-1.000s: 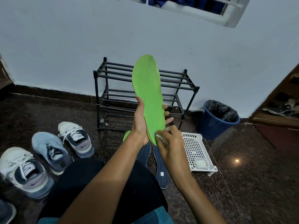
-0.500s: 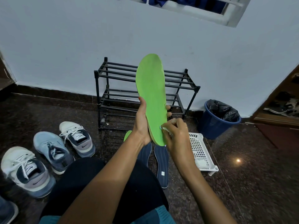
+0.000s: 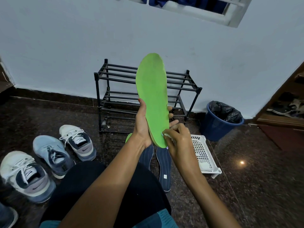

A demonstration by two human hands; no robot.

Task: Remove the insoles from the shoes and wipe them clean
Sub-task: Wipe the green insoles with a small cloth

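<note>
Head camera looks down on the action: the left hand (image 3: 142, 127) is wrapped around the lower part of a green insole (image 3: 152, 96), thumb on the left edge and fingertips curling round the right, holding it upright with the toe end pointing up toward the wall. The right hand (image 3: 178, 140) is pinched closed on a small white wipe (image 3: 167, 136), pressing it against the heel end of the green face, just right of the left palm. To do this well, I'd say long strokes from heel to toe with firm backing from the holding hand, since the foam will likely flex under pressure. Down on the floor, two dark blue insoles (image 3: 164, 167) lie side by side just beyond the knees, with a white basket (image 3: 202, 150) to their right. Three sneakers (image 3: 52, 155) wait at the near left, and a black shoe rack (image 3: 115, 96) stands at the far wall.
</note>
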